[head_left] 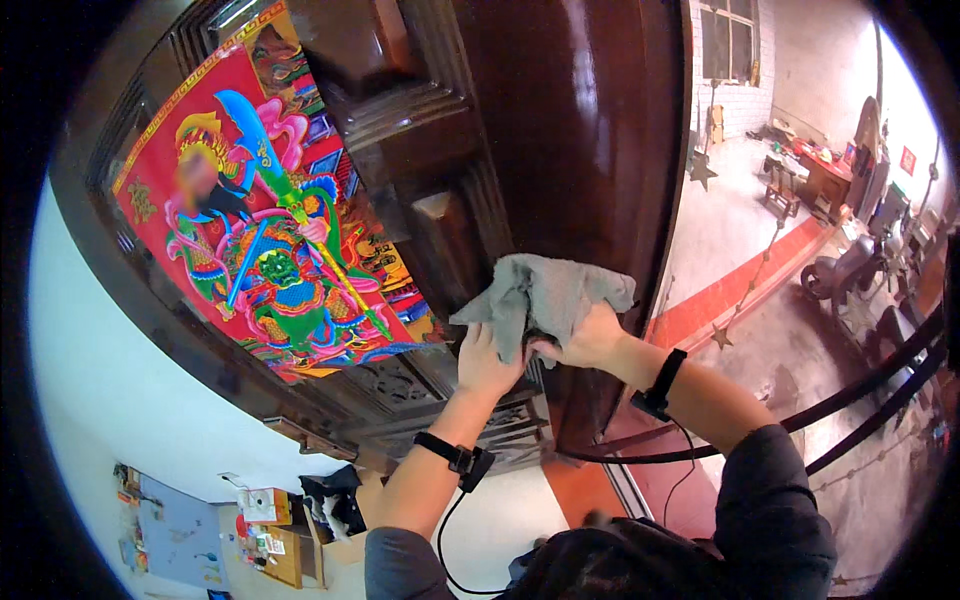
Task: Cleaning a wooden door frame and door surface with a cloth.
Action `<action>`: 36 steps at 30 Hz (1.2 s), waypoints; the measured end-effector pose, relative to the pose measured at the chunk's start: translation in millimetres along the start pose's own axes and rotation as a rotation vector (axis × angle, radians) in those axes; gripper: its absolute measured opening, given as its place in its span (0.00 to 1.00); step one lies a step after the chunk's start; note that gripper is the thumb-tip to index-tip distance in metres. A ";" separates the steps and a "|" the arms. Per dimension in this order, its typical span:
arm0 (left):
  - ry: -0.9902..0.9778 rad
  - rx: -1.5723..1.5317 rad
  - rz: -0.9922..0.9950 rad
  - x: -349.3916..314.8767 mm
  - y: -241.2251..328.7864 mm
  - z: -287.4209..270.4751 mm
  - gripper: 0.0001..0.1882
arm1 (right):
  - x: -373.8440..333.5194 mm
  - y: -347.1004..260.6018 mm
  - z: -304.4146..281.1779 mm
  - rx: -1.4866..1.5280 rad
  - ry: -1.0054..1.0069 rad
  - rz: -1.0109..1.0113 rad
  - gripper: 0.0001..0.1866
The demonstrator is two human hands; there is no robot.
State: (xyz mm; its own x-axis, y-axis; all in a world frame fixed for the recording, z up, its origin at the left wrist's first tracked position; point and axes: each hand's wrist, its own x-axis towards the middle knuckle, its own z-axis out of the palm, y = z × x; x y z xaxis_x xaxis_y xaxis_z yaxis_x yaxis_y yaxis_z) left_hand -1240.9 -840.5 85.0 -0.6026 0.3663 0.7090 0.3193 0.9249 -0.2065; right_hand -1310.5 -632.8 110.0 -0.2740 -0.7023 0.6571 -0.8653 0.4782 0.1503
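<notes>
A grey cloth point(548, 285) lies bunched against the dark brown wooden door point(585, 130), near the door's right side. My left hand point(488, 362) grips the cloth's lower left part, with its fingertips partly covered by the folds. On the other side my right hand point(592, 338) is closed on the cloth, its fingers mostly hidden in it. The two hands are close together, almost meeting under the cloth. A bright red poster of an armoured figure point(270, 255) is stuck on the door's panel to the left of the cloth.
A black strap with a small box point(458, 458) and a cable is on each wrist. To the right, strings of stars point(722, 338) hang before a room with a parked motorbike point(855, 270) and a red desk point(828, 175). Lower left is a wooden cabinet point(283, 555).
</notes>
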 end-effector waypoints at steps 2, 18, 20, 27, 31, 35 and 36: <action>0.024 0.065 -0.033 39.9 6.6 -22.9 0.33 | 15.6 12.5 -15.9 -0.144 0.148 0.024 0.41; 0.102 0.084 -0.008 47.7 7.1 -27.1 0.09 | 17.9 6.0 -14.3 0.005 0.206 0.108 0.46; -0.136 0.089 -0.041 84.8 5.7 -48.1 0.28 | 42.8 20.7 -32.6 -0.091 0.393 0.107 0.46; -0.120 0.147 0.157 51.8 21.9 -21.9 0.19 | -13.3 -5.7 -22.4 0.158 0.396 0.250 0.40; -0.015 0.157 0.156 67.1 19.3 -35.1 0.21 | -4.7 -4.9 -37.7 0.083 0.456 0.295 0.37; 0.087 0.132 0.046 134.1 14.9 -76.9 0.17 | 49.3 22.8 -66.2 -0.230 0.579 0.283 0.20; 0.123 0.138 0.027 148.6 18.0 -82.0 0.16 | 60.4 26.6 -78.0 -0.245 0.599 0.308 0.18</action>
State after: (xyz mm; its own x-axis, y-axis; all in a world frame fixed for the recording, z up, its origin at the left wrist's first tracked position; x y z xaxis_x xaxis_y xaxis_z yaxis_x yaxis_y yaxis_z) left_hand -1264.7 -777.7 242.0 -0.4987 0.3839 0.7772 0.2255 0.9232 -0.3113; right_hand -1317.3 -621.3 211.3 -0.1522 -0.1391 0.9785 -0.6471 0.7623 0.0077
